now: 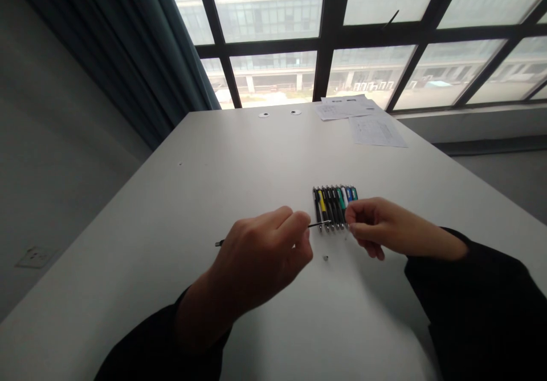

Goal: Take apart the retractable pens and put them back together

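Note:
My left hand [260,255] pinches a thin black rod [318,225], probably a pen refill, whose tip points over a row of pens [335,207]. The rod seems to pass behind the hand and come out on its far side. Several pens with black, yellow, white, green and blue barrels lie side by side on the white table [149,216]. My right hand [376,227] is curled just to the right of the pens' lower ends, and its fingertips hide whatever they may hold. A small metal part [325,258] lies on the table below the pens.
Printed papers [361,116] lie at the table's far end, with two small white discs [277,113] to their left. A dark curtain [171,45] and a large window [273,45] stand beyond the table. A wall socket plate [36,257] is at the left.

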Action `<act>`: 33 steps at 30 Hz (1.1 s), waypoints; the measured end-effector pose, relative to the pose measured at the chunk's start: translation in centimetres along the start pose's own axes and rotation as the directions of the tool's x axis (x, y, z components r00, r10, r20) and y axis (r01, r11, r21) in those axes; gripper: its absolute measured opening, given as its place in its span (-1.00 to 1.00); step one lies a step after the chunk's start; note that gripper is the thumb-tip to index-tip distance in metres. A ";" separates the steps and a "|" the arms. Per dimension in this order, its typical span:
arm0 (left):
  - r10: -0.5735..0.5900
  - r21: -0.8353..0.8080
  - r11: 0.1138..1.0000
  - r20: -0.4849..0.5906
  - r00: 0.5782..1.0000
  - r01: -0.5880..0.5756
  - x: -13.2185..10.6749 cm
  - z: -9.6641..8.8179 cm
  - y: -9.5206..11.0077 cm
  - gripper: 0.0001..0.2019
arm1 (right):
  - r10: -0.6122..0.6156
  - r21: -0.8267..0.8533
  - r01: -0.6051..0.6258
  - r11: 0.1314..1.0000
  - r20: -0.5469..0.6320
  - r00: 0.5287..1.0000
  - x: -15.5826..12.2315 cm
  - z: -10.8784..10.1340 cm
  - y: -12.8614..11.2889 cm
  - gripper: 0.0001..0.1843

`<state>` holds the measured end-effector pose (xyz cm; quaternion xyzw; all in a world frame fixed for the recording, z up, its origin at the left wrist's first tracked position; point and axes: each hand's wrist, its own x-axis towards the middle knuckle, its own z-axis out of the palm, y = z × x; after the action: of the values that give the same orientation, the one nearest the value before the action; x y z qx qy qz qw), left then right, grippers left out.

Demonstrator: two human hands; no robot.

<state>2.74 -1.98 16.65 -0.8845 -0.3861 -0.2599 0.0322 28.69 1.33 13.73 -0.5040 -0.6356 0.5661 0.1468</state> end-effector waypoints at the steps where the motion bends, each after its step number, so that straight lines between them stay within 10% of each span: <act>1: -0.001 0.003 1.000 0.006 1.000 0.001 0.0 0.0 0.0 -0.83 | 0.079 -0.074 -0.073 0.995 0.090 0.993 0.7 0.1 0.5 -0.88; 6: -0.006 0.013 1.000 0.030 1.000 0.006 0.1 0.2 0.0 -0.83 | 0.271 -0.306 -0.203 0.930 0.200 0.941 3.2 1.5 3.2 -0.94; 33: -0.008 0.008 1.000 0.078 0.997 0.008 0.0 0.5 0.0 -0.83 | 0.297 -0.464 -0.255 0.848 0.018 0.955 3.2 4.0 3.5 -0.72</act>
<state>2.98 -1.86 16.27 -0.8923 -0.3916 -0.2239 0.0193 25.92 1.08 8.19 -0.5847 -0.6774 0.4379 -0.0871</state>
